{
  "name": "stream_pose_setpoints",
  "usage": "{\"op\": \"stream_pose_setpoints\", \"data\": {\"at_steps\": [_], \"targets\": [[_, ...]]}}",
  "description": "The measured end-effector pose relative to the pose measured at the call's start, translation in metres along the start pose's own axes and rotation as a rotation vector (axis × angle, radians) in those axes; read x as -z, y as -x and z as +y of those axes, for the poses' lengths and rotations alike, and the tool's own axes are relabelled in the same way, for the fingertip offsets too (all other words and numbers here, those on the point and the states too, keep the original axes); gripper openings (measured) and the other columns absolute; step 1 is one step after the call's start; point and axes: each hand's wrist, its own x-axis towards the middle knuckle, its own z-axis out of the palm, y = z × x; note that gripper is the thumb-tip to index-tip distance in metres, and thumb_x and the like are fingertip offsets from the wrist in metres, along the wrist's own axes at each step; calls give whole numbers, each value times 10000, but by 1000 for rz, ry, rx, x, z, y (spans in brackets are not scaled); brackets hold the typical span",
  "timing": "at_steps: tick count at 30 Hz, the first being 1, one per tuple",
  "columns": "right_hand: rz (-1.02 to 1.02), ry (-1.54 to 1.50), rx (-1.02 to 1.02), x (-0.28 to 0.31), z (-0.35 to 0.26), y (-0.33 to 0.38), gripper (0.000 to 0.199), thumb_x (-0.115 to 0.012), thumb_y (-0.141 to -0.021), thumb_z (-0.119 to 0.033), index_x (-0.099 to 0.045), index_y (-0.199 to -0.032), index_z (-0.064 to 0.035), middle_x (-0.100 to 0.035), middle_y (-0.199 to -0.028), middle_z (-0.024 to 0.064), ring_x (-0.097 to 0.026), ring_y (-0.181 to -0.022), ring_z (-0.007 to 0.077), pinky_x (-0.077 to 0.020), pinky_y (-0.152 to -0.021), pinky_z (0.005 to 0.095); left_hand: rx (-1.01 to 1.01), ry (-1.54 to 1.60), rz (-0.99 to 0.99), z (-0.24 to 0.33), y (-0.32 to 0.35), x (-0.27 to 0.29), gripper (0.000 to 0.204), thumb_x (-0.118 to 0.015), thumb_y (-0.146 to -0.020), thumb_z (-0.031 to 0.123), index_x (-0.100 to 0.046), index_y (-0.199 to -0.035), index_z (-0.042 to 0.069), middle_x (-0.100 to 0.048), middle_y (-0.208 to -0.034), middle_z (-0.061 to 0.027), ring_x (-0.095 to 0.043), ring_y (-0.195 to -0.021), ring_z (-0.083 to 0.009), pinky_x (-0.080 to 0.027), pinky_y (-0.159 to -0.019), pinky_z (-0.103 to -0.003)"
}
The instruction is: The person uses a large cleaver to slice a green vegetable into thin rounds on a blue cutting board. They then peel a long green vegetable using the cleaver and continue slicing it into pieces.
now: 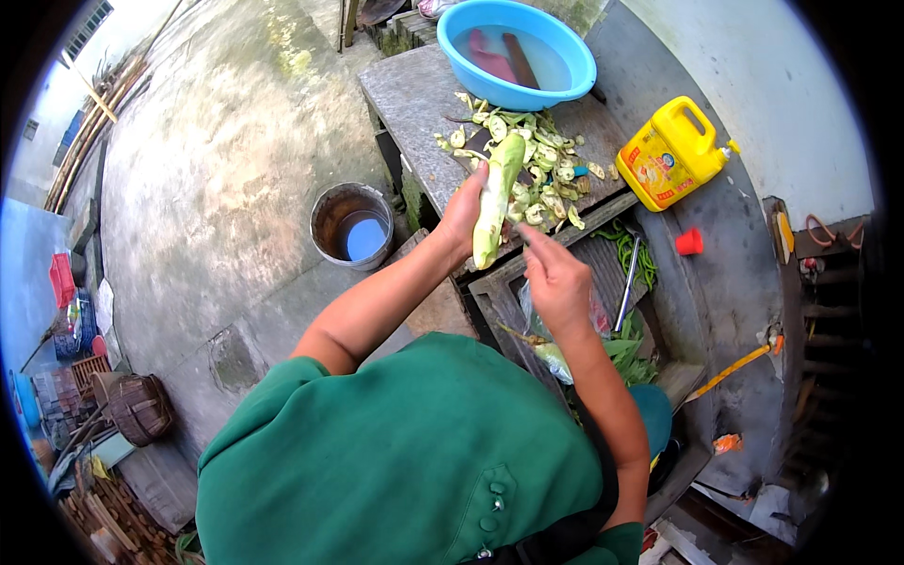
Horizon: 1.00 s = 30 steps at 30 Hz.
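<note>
My left hand is wrapped round a long, pale-green stem vegetable, which is held up at a slant with whitish patches where the skin is off. Close to its lower right side, my right hand is closed on a small knife; only a short dark part shows past the fingers, and the rest is hidden. Below and beyond the vegetable, a heap of pale-green peelings lies spread over the grey stone slab.
A blue basin of cloudy water stands on the slab's far end. To the right are a yellow jug and a red cup. A bucket stands left on the concrete. Green chillies and a metal rod lie near my right hand.
</note>
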Motion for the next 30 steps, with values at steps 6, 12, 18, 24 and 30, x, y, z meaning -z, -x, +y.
{"op": "stream_pose_setpoints", "data": {"at_steps": [6,12,18,24,30], "targets": [[-50,281,245,-16,-2,-1,392,-532,-687,-17,-590,-1062,-114,-579,-891,40,-565,-602,223,-459,-520,325,4,-28,-110,16,-11,10,457,-347,-891,484,-541,-943,73,-552,-671,-57,-522,-509,-150,-429,-441,-274],[-74,311,318,-23,7,-10,373,-552,-687,-42,-597,-1052,-108,-578,-911,47,-559,-591,201,-463,-513,312,-69,-34,-55,21,-19,17,479,-342,-891,491,-543,-936,58,-550,-667,-56,-516,-488,-143,-423,-421,-271],[-95,346,290,-29,20,-15,361,-552,-693,-45,-595,-1047,-106,-580,-910,48,-560,-596,198,-466,-515,307,-22,-32,-20,18,-25,25,483,-336,-894,490,-547,-941,58,-550,-666,-53,-515,-484,-141,-422,-414,-270],[-93,314,278,-25,28,-13,358,-557,-692,-50,-596,-1043,-107,-583,-902,44,-561,-583,204,-462,-505,312,-111,-82,19,10,-29,21,479,-337,-896,485,-549,-958,60,-551,-672,-43,-515,-491,-136,-423,-425,-265],[-82,262,289,-16,21,-8,351,-557,-694,-53,-600,-1039,-105,-589,-892,50,-565,-585,203,-460,-503,310,-237,-177,4,13,-27,11,469,-338,-900,471,-549,-965,58,-550,-679,-45,-512,-498,-130,-423,-440,-256]]}}
